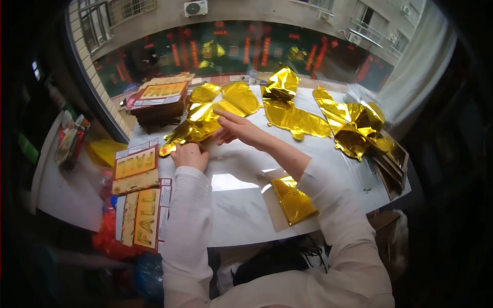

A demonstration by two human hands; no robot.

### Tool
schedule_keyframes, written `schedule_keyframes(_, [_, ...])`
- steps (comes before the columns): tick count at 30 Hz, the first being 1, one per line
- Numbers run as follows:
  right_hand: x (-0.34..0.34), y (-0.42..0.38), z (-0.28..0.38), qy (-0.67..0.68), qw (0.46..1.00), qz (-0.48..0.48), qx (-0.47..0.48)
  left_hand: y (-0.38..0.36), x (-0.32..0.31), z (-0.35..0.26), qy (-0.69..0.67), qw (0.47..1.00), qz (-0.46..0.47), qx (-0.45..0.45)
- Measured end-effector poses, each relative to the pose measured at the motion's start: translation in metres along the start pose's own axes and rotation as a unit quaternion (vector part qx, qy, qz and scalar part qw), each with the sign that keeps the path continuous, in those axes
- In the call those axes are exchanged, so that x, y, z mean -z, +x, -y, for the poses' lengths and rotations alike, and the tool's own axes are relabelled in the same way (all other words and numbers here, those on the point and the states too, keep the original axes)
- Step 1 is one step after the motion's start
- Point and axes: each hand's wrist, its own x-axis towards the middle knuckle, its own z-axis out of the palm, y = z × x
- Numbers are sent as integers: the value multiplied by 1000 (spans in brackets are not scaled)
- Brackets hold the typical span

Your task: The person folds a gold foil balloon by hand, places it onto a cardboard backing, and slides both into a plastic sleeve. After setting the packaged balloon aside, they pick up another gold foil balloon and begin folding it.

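Note:
A flat, uninflated gold foil balloon [200, 121] lies crumpled on the white marbled table. My left hand [190, 156], seen from the back, has its fingers curled down on the near left end of this balloon. Above the balloon's near edge, my right hand [237, 131] reaches across with fingers stretched and apart, holding nothing. Another gold foil balloon [295, 115] spreads out to the right of my right hand. Near the table's front edge, a folded gold foil piece [292, 200] rests on a flat brown sheet [272, 203], under my right forearm.
Printed "FALL" cards [146, 218] lie by the left edge, and a tall stack of them [159, 100] stands behind. More gold foil balloons [354, 120] are heaped at the right, beside brown cardboard pieces [393, 169]. A window borders the table's far side.

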Motion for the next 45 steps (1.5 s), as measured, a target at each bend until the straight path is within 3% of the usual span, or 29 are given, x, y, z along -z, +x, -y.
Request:
schedule_keyframes(1, [2, -15, 4, -21, 999, 5, 34, 0, 0, -1, -2, 1000, 1, 5])
schedule_keyframes(2, [4, -31, 8, -14, 999, -9, 43, -3, 0, -2, 0, 999, -54, -4])
schedule_keyframes(5, [19, -81, 8, -106, 987, 15, 122, -6, 27, 5, -48, 998, -42, -8])
schedule_keyframes(7, [19, -131, 30, -205, 968, -29, 141, -15, 52, 21, -155, 987, 15, -49])
schedule_keyframes(9, [21, -171, 31, -218, 957, -58, 181, -27, 90, 22, -219, 958, 155, -99])
schedule_keyframes(11, [13, -210, 35, -189, 966, -75, 160, -42, 116, 17, -300, 892, 233, -245])
schedule_keyframes(12, [7, -223, 33, -194, 958, -82, 194, -44, 121, 3, -297, 888, 241, -254])
schedule_keyframes(14, [-14, -252, 38, -141, 964, -103, 199, -55, 124, -35, -350, 737, 300, -495])
schedule_keyframes(15, [-25, -265, 39, -108, 969, -116, 189, -65, 118, -58, -340, 719, 311, -521])
schedule_keyframes(18, [-39, -300, 24, -231, 935, -187, 193, -108, 89, -119, -374, 718, 274, -519])
schedule_keyframes(21, [-44, -332, 9, -269, 903, -276, 190, -129, 68, -146, -368, 719, 317, -498])
schedule_keyframes(26, [-46, -367, -17, -289, 891, -313, 158, -141, 34, -173, -362, 691, 323, -537])
schedule_keyframes(29, [-41, -386, -36, -332, 860, -374, 102, -152, 19, -175, -366, 704, 323, -517])
schedule_keyframes(31, [-32, -401, -42, -327, 848, -412, 62, -152, 15, -173, -281, 761, 236, -535])
schedule_keyframes(33, [-31, -411, -48, -329, 845, -417, 65, -153, 5, -168, -258, 770, 238, -533])
schedule_keyframes(35, [-31, -415, -56, -323, 853, -405, 64, -155, 1, -165, -259, 786, 182, -531])
schedule_keyframes(45, [-28, -401, -73, -385, 788, -478, 47, -158, -7, -165, -271, 791, 146, -529])
